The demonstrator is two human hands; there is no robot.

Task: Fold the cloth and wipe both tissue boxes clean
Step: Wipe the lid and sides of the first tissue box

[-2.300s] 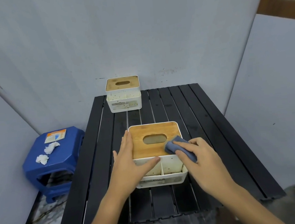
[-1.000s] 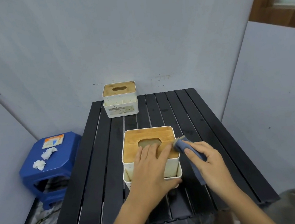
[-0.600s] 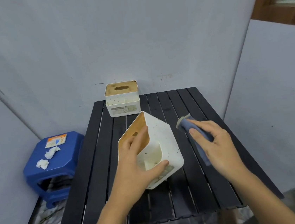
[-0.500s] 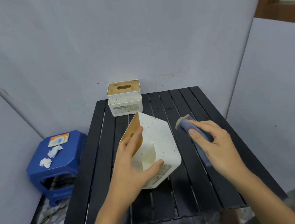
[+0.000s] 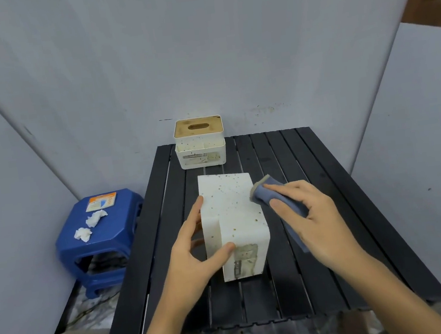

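Near tissue box (image 5: 236,220): tipped on its side on slatted surface (image 5: 319,251), between both grips. Left hand (image 5: 193,255) grasps its left edge. Right hand (image 5: 310,217) clasps folded blue cloth (image 5: 265,193), cloth's tip against box's right edge. Second tissue box (image 5: 199,143): upright, far beyond both grips.

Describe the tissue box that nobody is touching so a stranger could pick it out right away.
Start at the black slatted table and look to its far edge by the grey wall. The upright white speckled tissue box with a wooden slotted lid stands there alone. Unlike the nearer white tissue box tipped on its side, it shows its lid on top and no hand or cloth touches it.
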